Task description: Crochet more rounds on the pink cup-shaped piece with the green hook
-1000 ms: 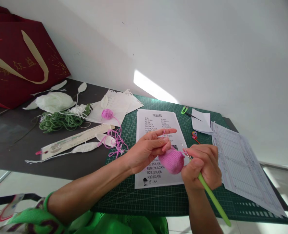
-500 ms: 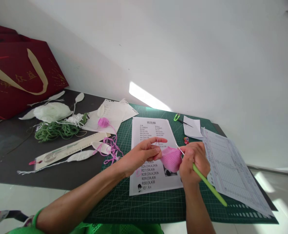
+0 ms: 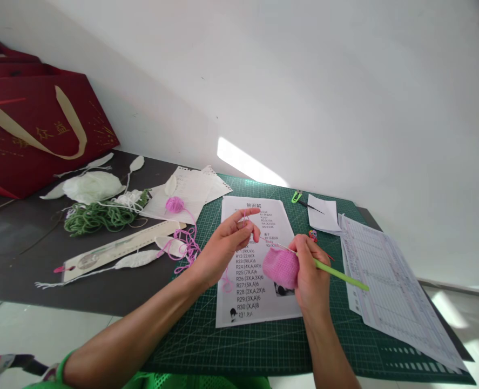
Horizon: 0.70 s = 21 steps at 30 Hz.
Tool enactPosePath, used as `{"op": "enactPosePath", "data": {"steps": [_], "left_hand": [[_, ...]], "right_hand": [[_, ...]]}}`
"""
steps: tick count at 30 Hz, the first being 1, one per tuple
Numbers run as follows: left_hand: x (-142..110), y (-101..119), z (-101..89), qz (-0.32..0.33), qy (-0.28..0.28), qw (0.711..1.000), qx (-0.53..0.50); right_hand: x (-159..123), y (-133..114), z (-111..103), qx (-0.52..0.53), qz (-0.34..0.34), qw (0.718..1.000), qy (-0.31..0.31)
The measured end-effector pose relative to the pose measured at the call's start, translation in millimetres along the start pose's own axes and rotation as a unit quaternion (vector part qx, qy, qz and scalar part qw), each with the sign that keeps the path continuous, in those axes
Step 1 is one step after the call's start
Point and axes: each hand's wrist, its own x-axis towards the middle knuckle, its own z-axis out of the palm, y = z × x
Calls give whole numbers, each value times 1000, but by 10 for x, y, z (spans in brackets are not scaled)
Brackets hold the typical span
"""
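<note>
My right hand [image 3: 314, 270] is closed around a crochet hook with a lime-green handle [image 3: 342, 274], its thin metal shaft pointing left. A rounded pink crocheted piece [image 3: 280, 268] hangs against the fingers of that hand, below the hook's shaft. My left hand [image 3: 231, 240] is apart from the piece, to its upper left. Its index finger is stretched out, and the other fingers pinch pink yarn. A thin strand runs between this hand and the hook. Under both hands lies a printed pattern sheet [image 3: 249, 300], partly covered.
A pink yarn ball [image 3: 175, 205] and tangled pink yarn [image 3: 187, 246] lie left, near white crocheted leaf shapes [image 3: 136, 259], a ruler [image 3: 97, 258] and green yarn [image 3: 97, 219]. Small green-handled snips [image 3: 297, 196] and ruled sheets [image 3: 389, 270] lie right on the green cutting mat [image 3: 259, 346].
My left hand has moved left and up, off the crocheted piece, which now stays with my right hand. The hook has swung to a flatter angle. The view has shifted slightly.
</note>
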Motion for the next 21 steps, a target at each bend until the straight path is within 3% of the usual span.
{"op": "enactPosePath", "data": {"steps": [4, 10, 16, 21], "left_hand": [[20, 17, -18, 21, 62, 995, -71], [28, 28, -45, 40, 72, 991, -108], [51, 70, -120, 89, 138, 983, -86], [63, 104, -200, 106, 192, 976, -6]], "right_hand": [[4, -22, 13, 11, -3, 1000, -14], [18, 43, -13, 1, -45, 999, 4], [96, 112, -50, 107, 31, 994, 8], [155, 86, -72, 144, 63, 988, 15]]}}
